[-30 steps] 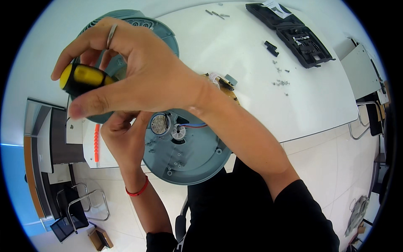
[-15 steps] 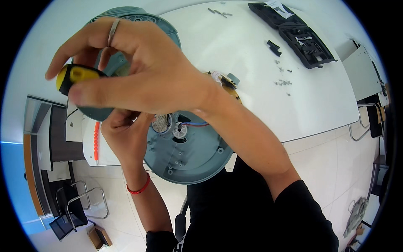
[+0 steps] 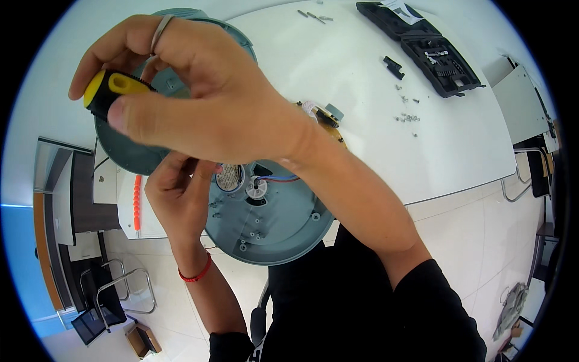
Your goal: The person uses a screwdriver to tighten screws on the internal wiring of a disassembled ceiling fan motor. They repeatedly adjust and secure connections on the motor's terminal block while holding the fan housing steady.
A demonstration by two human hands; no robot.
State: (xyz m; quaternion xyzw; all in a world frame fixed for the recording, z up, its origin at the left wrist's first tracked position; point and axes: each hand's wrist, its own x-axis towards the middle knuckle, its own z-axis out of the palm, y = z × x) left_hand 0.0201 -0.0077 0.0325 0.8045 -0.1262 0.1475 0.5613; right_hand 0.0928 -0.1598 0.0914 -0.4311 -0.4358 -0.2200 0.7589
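1. Biggest thing here is the white worktop [image 3: 374,151]; both hands are working over toward its left end.
2. Next, two round grey-green casings. The near casing [image 3: 283,232] is by the person's lap, inside facing up. The far casing [image 3: 123,148] is up and left, mostly blocked by the right hand, so good luck seeing its middle.
3. Right hand [image 3: 211,96]: reaches across from the right, thumb and fingers curled round the screwdriver, roomy at the palm rather than a tight fist.
4. Left hand [image 3: 181,187]: just below the right one, beside the near casing. Thumb and fingers are drawn in close, but the tips are partly covered, so I can't tell if they've got hold of anything.
5. The yellow-and-black screwdriver [image 3: 117,90] is the key bit: up and left of the left hand, right hand nearer since it's holding it. Its long axis runs roughly sideways, butt end out left, other end heading in under the palm. Shaft and tip are hidden, so no idea what, if anything, the tip touches.
6. Smallest: loose screws [image 3: 410,118] over on the right, well apart from the hands and too tiny to sort by type.
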